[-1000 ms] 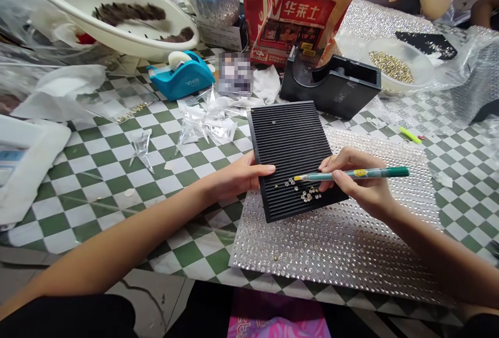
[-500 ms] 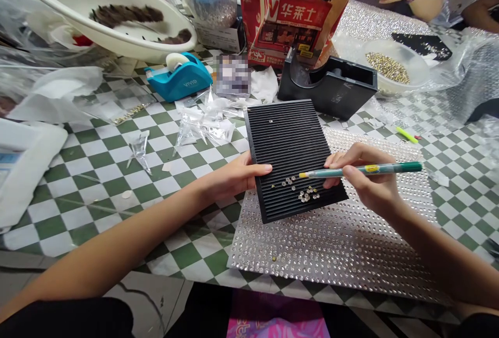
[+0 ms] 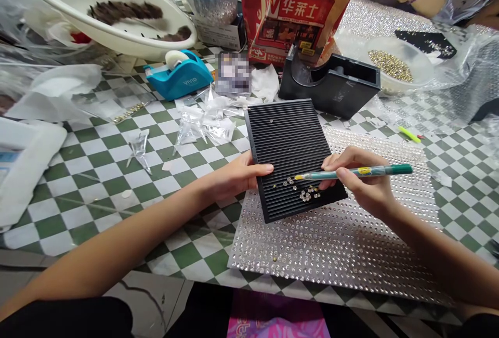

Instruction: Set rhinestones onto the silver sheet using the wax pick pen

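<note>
Left hand (image 3: 234, 177): you pinch the ridged tray (image 3: 288, 140) by its side, thumb on top.
Right hand (image 3: 368, 190): you pinch the pen-shaped tool (image 3: 364, 170), its yellow tip (image 3: 298, 177) pointing toward your left hand.
Clear stones (image 3: 306, 195): on the ridged tray between your hands, just beside the tip.
Studded sheet (image 3: 312, 255): on the bench (image 3: 89, 166), below your right hand.

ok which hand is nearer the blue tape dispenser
Left: in the picture, the left hand is below-right of the blue tape dispenser; the right hand farther right.
</note>
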Motion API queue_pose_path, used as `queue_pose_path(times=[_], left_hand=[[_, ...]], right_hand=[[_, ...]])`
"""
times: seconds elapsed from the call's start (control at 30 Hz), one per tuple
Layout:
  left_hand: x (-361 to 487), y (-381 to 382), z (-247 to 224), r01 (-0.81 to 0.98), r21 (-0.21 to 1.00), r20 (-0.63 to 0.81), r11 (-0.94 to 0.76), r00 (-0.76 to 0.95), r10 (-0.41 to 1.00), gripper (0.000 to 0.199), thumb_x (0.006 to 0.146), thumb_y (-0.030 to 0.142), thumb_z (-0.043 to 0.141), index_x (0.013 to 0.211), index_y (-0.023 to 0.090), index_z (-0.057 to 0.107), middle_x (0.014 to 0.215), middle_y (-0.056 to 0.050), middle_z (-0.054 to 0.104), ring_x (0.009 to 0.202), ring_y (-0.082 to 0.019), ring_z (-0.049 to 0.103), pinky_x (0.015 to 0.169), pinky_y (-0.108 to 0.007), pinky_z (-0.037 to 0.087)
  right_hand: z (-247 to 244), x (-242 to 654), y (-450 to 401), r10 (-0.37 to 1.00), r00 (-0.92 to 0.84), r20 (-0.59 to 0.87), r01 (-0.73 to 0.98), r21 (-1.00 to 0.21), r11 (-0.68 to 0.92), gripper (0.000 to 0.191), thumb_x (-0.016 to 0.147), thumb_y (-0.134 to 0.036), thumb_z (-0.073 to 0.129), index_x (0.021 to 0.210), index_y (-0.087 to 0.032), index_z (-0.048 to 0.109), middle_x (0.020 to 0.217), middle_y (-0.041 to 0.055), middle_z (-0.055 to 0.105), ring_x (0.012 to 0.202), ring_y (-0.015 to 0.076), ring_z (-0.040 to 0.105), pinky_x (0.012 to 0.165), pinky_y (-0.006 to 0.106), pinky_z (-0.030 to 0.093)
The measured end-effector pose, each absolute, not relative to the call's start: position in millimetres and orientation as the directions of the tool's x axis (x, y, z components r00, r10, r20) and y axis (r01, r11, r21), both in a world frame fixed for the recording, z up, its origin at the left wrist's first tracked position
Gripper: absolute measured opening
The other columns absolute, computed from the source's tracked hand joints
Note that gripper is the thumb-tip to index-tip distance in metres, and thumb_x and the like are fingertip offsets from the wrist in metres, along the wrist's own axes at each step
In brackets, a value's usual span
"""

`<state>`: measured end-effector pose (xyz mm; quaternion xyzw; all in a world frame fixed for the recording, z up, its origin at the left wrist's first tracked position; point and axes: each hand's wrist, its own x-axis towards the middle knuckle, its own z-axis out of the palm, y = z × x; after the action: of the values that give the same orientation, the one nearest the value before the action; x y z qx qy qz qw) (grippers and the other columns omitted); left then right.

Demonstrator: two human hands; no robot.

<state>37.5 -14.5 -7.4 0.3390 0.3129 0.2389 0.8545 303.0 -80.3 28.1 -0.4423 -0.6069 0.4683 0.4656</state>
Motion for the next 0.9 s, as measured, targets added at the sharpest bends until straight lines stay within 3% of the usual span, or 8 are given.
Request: queue_pose_path(times=[0.23, 0.43, 0.73, 0.9], left_hand=[[34, -11, -3, -0.219, 0.736, -0.362, 0.641, 0.672, 0.646, 0.055, 0.074, 0.028, 0.095, 0.121, 0.015, 0.069, 0.121, -0.012, 0.082, 0.104, -0.026, 0.081, 0.078, -0.025, 0.066], [31, -2, 2, -0.235, 0.746, -0.382, 0.623, 0.615, 0.690, 0.052, 0.073, 0.023, 0.092, 0.119, 0.015, 0.071, 0.121, -0.013, 0.081, 0.101, -0.027, 0.081, 0.074, -0.025, 0.068], [31, 1, 8, -0.198, 0.744, -0.464, 0.638, 0.533, 0.708, 0.045, 0.072, 0.014, 0.087, 0.113, 0.014, 0.070, 0.111, -0.011, 0.084, 0.098, -0.027, 0.082, 0.072, -0.024, 0.069], [34, 1, 5, -0.205, 0.734, -0.455, 0.648, 0.561, 0.692, 0.050, 0.071, 0.015, 0.088, 0.119, 0.013, 0.070, 0.115, -0.013, 0.084, 0.099, -0.027, 0.082, 0.072, -0.025, 0.069]], right_hand=[[38, 313, -66, 0.962, 0.006, 0.273, -0.023, -0.962, 0.273, 0.015, 0.091, -0.034, 0.077, 0.080, -0.025, 0.071, 0.067, -0.0006, 0.072, 0.055, 0.0169, 0.068, 0.058, 0.036, 0.058], [40, 331, -49, 0.928, 0.181, 0.326, 0.036, -0.945, 0.325, 0.020, 0.087, -0.034, 0.078, 0.073, -0.025, 0.065, 0.064, -0.0006, 0.071, 0.053, 0.0166, 0.067, 0.054, 0.032, 0.054], [28, 331, -46, 0.954, 0.135, 0.268, 0.055, -0.963, 0.263, 0.021, 0.085, -0.043, 0.082, 0.079, -0.026, 0.071, 0.068, -0.0007, 0.072, 0.061, 0.0170, 0.069, 0.060, 0.033, 0.057], [29, 320, -60, 0.959, -0.071, 0.275, 0.119, -0.952, 0.281, 0.016, 0.099, -0.043, 0.071, 0.100, -0.027, 0.077, 0.088, 0.0004, 0.079, 0.077, 0.0185, 0.077, 0.076, 0.037, 0.064]])
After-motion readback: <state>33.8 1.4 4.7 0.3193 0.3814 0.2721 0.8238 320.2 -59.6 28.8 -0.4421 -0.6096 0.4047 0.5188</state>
